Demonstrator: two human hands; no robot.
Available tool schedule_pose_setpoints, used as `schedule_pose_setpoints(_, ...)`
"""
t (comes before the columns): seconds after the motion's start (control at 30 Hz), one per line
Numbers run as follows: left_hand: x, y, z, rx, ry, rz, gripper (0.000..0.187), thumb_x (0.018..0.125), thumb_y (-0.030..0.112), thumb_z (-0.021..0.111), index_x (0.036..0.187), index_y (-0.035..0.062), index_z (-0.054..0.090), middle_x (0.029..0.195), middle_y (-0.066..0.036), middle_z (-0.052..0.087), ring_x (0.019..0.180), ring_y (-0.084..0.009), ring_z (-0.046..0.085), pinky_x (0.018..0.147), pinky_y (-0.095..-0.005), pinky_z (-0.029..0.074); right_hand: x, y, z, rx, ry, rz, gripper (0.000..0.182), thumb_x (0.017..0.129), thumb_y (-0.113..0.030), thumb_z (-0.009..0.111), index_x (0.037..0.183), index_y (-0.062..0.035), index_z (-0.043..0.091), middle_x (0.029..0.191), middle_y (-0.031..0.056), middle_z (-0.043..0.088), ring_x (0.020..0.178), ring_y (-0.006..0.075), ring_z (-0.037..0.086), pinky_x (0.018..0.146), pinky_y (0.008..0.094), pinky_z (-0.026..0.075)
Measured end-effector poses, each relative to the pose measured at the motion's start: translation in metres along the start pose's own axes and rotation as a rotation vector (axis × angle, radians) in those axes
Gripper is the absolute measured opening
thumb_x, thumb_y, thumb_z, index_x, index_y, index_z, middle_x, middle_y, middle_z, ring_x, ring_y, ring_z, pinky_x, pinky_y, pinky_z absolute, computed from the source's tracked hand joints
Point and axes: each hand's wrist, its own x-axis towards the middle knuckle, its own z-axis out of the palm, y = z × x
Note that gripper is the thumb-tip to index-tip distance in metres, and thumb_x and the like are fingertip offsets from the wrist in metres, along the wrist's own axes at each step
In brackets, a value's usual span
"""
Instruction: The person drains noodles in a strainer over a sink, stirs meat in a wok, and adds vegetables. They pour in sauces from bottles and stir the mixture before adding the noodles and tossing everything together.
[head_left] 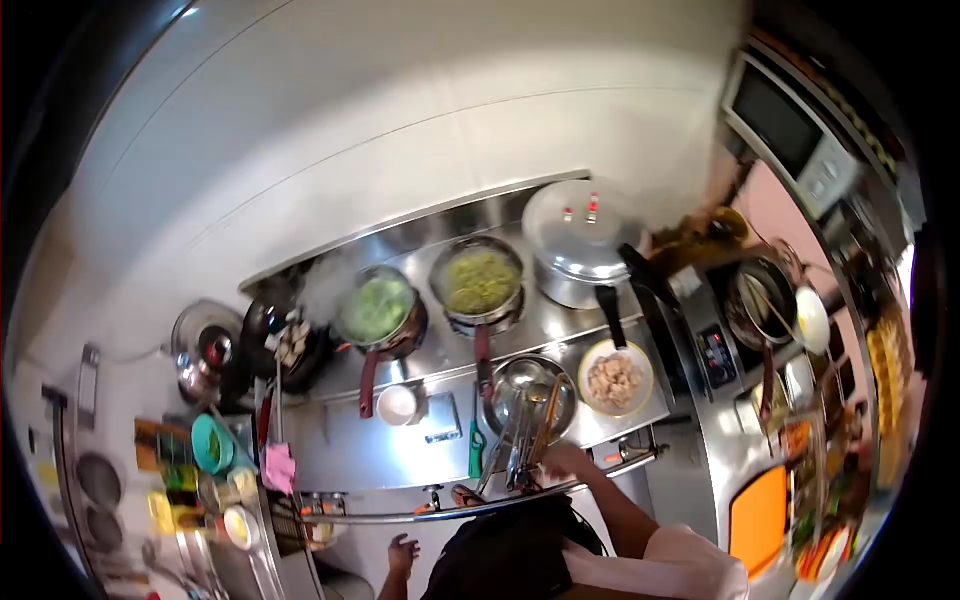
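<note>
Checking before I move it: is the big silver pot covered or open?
Covered: a metal lid sits over the top of the big silver pot.

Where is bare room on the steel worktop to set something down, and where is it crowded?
The widest bare patch is between the pink cloth and the small white bowl, behind the front rail. It is crowded around the metal bowl with utensils, between the green tool and the meat plate; the right hand is there too.

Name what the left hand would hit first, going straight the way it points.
The left hand would probably meet the curved, shiny steel rail along the stove's front, though depth is unclear.
</note>
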Motion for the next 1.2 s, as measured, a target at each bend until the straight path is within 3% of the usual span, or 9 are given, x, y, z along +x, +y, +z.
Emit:
schedule_pose_setpoints(0.03, -0.006, 0.001, 0.005, -0.076, 0.027, 0.014, 0.044, 0.082, 0.005, 0.059, 0.124, -0.0004, 0.045, 0.093, -0.015, 0.066, 0.073, -0.0198, 0.064, 0.06, -0.0319, 0.052, -0.003, -0.03, -0.019, 0.464, 0.2, 0.038, 0.022, 0.079, -0.024, 0.062, 0.072, -0.0034, 0.067, 0.065, 0.0076, 0.065, 0.056, 0.0138, 0.062, 0.049, 0.0271, 0.05)
schedule_pose_setpoints(0.07, -0.012, 0.002, 0.01, -0.119, 0.054, 0.012, 0.044, 0.082, 0.005, 0.059, 0.124, -0.0004, 0.045, 0.093, -0.015, 0.066, 0.073, -0.0198, 0.064, 0.06, -0.0319, 0.052, 0.017, -0.038, -0.033, 0.187, 0.302, -0.322, 0.026, 0.083, -0.028, 0.062, 0.076, -0.0035, 0.067, 0.067, 0.0066, 0.065, 0.058, 0.0139, 0.063, 0.052, 0.027, 0.051)
schedule_pose_setpoints(0.1, -0.019, 0.001, 0.017, -0.104, 0.063, 0.016, 0.044, 0.083, 0.005, 0.058, 0.124, -0.0001, 0.045, 0.095, -0.015, 0.066, 0.075, -0.0201, 0.064, 0.062, -0.0325, 0.052, 0.022, -0.103, -0.048, 0.549, 0.304, 0.042, 0.036, 0.088, -0.038, 0.059, 0.091, -0.003, 0.066, 0.078, 0.0082, 0.067, 0.069, 0.0151, 0.065, 0.062, 0.0277, 0.053)
schedule_pose_setpoints(0.17, -0.032, -0.01, 0.032, -0.142, 0.107, 0.015, 0.044, 0.083, 0.005, 0.058, 0.125, 0.0002, 0.045, 0.097, -0.015, 0.066, 0.078, -0.0205, 0.064, 0.065, -0.0331, 0.052, 0.054, -0.157, -0.06, 0.839, 0.169, -0.094, 0.041, 0.093, -0.042, 0.053, 0.108, -0.0044, 0.059, 0.098, 0.0121, 0.066, 0.09, 0.0194, 0.064, 0.077, 0.0319, 0.052)
schedule_pose_setpoints(0.3, -0.051, -0.061, 0.027, -0.267, 0.193, 0.019, 0.045, 0.082, 0.012, 0.061, 0.124, 0.0001, 0.048, 0.092, -0.014, 0.068, 0.075, -0.019, 0.065, 0.062, -0.0316, 0.053, 0.153, -0.179, -0.05, 1.208, -0.251, -0.194, 0.02, 0.093, -0.029, 0.055, 0.087, -0.0105, 0.056, 0.074, 0.0014, 0.059, 0.07, 0.0152, 0.058, 0.065, 0.0305, 0.049)
schedule_pose_setpoints(0.4, -0.095, -0.101, 0.025, -0.153, 0.376, -0.02, 0.04, 0.08, 0.013, 0.062, 0.117, -0.0018, 0.053, 0.083, -0.015, 0.068, 0.071, -0.019, 0.067, 0.061, -0.03, 0.053, 0.155, -0.201, -0.027, 1.55, -0.319, -0.047, 0.023, 0.096, -0.019, 0.05, 0.074, -0.0173, 0.043, 0.06, -0.0071, 0.026, 0.05, 0.0079, 0.025, 0.047, 0.0237, 0.023)
schedule_pose_setpoints(0.43, -0.096, -0.135, 0.029, -0.156, 0.44, -0.019, 0.038, 0.079, 0.012, 0.062, 0.115, 0.0001, 0.056, 0.083, -0.016, 0.068, 0.071, -0.0204, 0.068, 0.063, -0.0314, 0.054, 0.166, -0.191, -0.033, 1.531, -0.496, -0.133, 0.025, 0.098, -0.022, 0.046, 0.075, -0.0176, 0.041, 0.062, -0.0071, 0.024, 0.051, 0.0076, 0.023, 0.047, 0.0242, 0.021)
schedule_pose_setpoints(0.77, -0.189, -0.237, -0.004, 0.08, 0.568, -0.528, 0.044, 0.074, 0.025, 0.059, 0.114, 0.0078, 0.063, 0.112, -0.019, 0.063, 0.108, -0.0337, 0.059, 0.094, -0.0386, 0.046, 0.098, -0.243, -0.044, 1.311, -0.154, -0.212, 0.036, 0.097, -0.02, 0.05, 0.066, -0.0145, 0.033, 0.056, -0.0048, 0.027, 0.042, 0.007, 0.023, 0.036, 0.0255, 0.021)
schedule_pose_setpoints(1.2, -0.091, -0.184, -0.321, -0.199, 1.114, 0.106, 0.03, 0.088, 0.028, 0.053, 0.082, 0.0026, 0.066, 0.066, -0.009, 0.068, 0.067, -0.0236, 0.067, 0.065, -0.0348, 0.051, -0.025, -0.391, 0.102, 1.119, -0.044, -0.37, 0.031, 0.101, -0.019, 0.036, 0.07, -0.0124, 0.033, 0.058, -0.003, 0.029, 0.042, 0.0065, 0.026, 0.034, 0.0241, 0.023)
